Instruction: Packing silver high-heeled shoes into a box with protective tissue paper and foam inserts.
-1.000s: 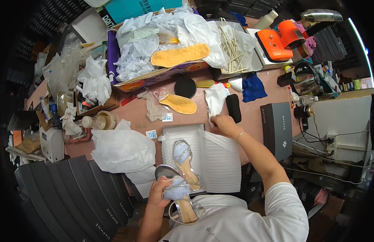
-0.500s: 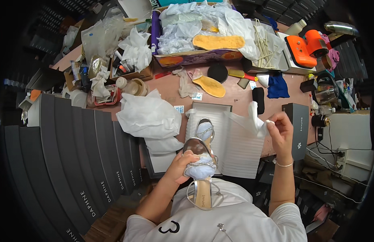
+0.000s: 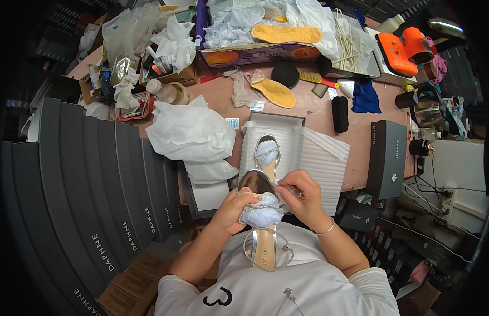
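Observation:
A silver strappy sandal [image 3: 264, 242] lies in my left hand [image 3: 231, 210], thumb over the straps, its toe pointing away from me. Pale tissue stuffing [image 3: 262, 216] fills the space under its straps. My right hand [image 3: 303, 196] pinches a small white wad [image 3: 277, 183] against the right edge of the sandal's shiny toe. Just beyond, a matching sandal [image 3: 266, 151] sits in an open dark shoebox [image 3: 284, 119]. White ribbed wrapping paper [image 3: 321, 171] lines that box and spreads over its right side.
Crumpled white tissue [image 3: 189, 129] covers part of a box lid at left. Stacked dark shoeboxes [image 3: 70, 195] wall the left side. A closed shoebox [image 3: 385, 158] stands at right. Beyond are yellow insoles [image 3: 276, 94], a comb [image 3: 313, 78] and an orange device [image 3: 398, 58].
My right hand has come down and left from the raised wrapping paper to the sandal's toe, keeping the white wad. The paper's lifted corner now lies lower. The left hand still grips the sandal.

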### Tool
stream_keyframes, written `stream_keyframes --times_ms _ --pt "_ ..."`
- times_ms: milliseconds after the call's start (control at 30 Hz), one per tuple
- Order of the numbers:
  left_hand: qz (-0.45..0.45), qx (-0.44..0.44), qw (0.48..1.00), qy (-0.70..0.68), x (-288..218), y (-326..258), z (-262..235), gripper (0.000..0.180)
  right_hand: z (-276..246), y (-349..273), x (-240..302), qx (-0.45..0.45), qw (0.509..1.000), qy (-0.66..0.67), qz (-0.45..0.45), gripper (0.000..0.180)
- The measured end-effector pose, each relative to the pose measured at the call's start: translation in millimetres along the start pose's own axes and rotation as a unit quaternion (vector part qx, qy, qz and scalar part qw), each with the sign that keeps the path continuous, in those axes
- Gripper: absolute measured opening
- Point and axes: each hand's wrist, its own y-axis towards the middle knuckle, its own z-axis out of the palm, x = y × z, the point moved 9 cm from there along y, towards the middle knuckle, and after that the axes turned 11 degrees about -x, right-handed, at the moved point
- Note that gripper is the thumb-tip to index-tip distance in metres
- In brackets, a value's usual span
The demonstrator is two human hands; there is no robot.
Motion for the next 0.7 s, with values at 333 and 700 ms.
stream_keyframes --times_ms 333,700 --pt "-0.016 -0.010 1.000 0.011 6.2 1.6 5.7 0.021 3.0 -3.6 -10.2 0.017 0.995 0.010 0.093 0.010" --pt "-0.014 0.025 0.999 0.031 8.2 -1.5 14.9 0.019 10.9 15.8 -14.1 0.020 0.989 0.058 0.135 0.007"
